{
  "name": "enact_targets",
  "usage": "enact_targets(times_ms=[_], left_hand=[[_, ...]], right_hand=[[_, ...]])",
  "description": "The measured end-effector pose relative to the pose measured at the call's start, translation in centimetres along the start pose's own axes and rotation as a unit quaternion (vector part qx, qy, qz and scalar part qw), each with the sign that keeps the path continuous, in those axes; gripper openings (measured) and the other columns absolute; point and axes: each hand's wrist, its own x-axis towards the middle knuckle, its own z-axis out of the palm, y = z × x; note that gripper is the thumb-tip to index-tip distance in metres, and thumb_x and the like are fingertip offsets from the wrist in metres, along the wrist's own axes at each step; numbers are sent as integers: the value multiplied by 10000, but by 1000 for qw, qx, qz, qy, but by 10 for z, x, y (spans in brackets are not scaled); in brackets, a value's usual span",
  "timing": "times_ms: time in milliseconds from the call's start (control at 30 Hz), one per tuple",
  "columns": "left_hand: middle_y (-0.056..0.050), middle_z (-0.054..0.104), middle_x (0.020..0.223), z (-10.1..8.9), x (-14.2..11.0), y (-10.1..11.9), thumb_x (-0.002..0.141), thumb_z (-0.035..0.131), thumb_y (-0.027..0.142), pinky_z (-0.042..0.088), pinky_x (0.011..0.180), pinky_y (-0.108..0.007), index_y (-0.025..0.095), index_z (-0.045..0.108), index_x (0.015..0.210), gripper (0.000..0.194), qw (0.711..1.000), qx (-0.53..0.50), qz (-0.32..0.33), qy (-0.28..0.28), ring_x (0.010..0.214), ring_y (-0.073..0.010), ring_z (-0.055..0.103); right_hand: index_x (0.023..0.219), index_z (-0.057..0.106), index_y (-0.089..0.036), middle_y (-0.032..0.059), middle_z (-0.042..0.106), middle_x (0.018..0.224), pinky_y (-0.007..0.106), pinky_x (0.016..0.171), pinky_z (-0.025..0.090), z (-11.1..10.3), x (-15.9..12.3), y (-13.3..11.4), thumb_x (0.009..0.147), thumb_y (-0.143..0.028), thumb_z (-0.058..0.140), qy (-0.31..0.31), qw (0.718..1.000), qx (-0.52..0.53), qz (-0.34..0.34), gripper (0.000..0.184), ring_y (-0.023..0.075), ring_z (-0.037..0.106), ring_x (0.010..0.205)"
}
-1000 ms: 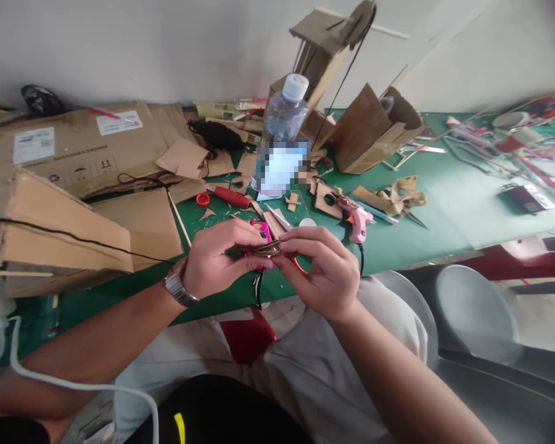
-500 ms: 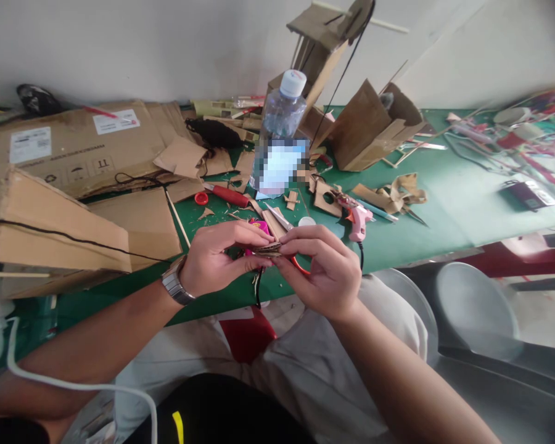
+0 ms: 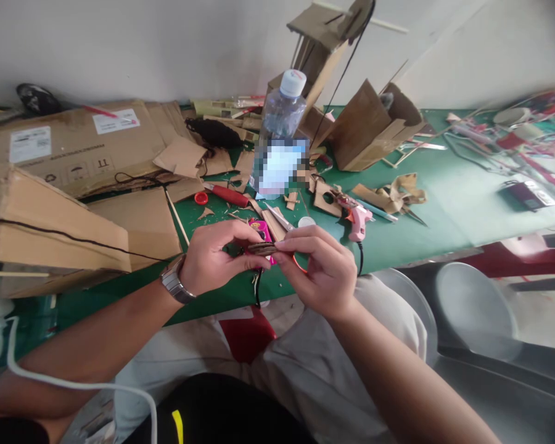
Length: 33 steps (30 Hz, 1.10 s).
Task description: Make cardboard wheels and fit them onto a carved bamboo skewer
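Over the front of the table, both hands hold a small round layered cardboard disc (image 3: pixel 261 248), seen edge-on. My left hand (image 3: pixel 215 256), with a metal watch at its wrist, has thumb and fingers around the disc's left side. At the right edge, my right hand (image 3: pixel 324 268) pinches it between thumb and fingertips. Just beyond the hands lies a bright pink object (image 3: pixel 261 229), partly covered by them. Scissors (image 3: pixel 279 216) point away from me, their orange handle half hidden by my right hand. A red-handled tool (image 3: pixel 229 195) rests farther back.
A pink glue gun (image 3: pixel 358 221) lies right of my hands on the green table (image 3: pixel 444 197). Behind stand a plastic bottle (image 3: pixel 282 114), a lit screen (image 3: pixel 282 163) and cardboard structures (image 3: pixel 358 126). Large cardboard pieces (image 3: pixel 74 216) fill the left. Grey chairs (image 3: pixel 476 308) are at right.
The disc has turned flatter and shifted slightly left, with its layers looking closer together. My fingers have moved a little around it; the things on the table stay in place.
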Motion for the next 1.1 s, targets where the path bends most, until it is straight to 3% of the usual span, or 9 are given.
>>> enact_targets(times_ms=[100,233,367,533,633,733,867,1000,1100], left_hand=[[-30,813,900,2,3,-2,722,985,300,619,668,-220,198,784,1019,372,991,-112,-77,-11,735,-140,754],[-36,806,885,3,8,-11,765,957,352,629,661,-219,186,805,1003,328,958,-243,-153,-11,743,-139,751],[-44,808,922,3,7,-23,847,890,418,647,686,-254,199,811,1051,310,926,-315,-205,-28,736,-138,749],[-50,812,913,5,8,-26,865,866,454,642,630,-267,206,799,1036,308,915,-331,-230,-16,731,-157,758],[-64,804,897,1,12,-26,904,810,492,629,626,-286,180,772,1001,329,939,-248,-238,31,716,-166,750],[-47,779,836,-11,17,-34,921,779,436,584,687,-294,180,757,1010,271,975,-19,-205,80,728,-167,714],[-27,720,760,-24,19,-51,855,775,297,500,729,-350,228,726,914,103,955,239,-170,40,718,-216,632],[-81,704,851,-26,19,-56,871,727,266,492,898,-461,231,719,878,36,937,327,-123,0,876,-296,629],[-120,713,995,-23,19,-46,956,660,329,478,973,-491,207,749,987,154,952,303,-43,14,998,-311,635]], right_hand=[[1006,719,-223,42,767,923,303,686,606,6,-3,1,952,-158,741,-6,994,57,95,87,161,718,771],[991,707,-212,30,777,864,293,671,628,15,-3,1,977,-296,745,2,956,185,227,93,156,744,714],[945,703,-207,17,762,814,282,644,637,19,3,-1,901,-430,840,22,925,253,284,265,148,734,671],[932,718,-199,15,759,789,298,609,635,20,7,1,830,-526,884,26,908,274,315,381,145,707,627],[1050,775,-194,28,789,837,313,620,631,19,6,6,851,-473,867,33,904,271,328,355,151,710,653],[1066,798,-188,44,807,879,329,646,630,17,5,11,853,-425,852,36,898,254,357,323,157,718,683],[943,753,-178,23,768,763,314,615,610,14,4,17,830,-393,851,40,890,259,372,262,151,706,633],[913,717,-177,7,736,703,296,588,585,12,4,18,820,-378,851,34,887,257,382,259,146,690,604],[898,722,-175,-2,720,700,269,572,549,11,5,16,815,-365,854,27,890,246,382,245,129,664,604]])
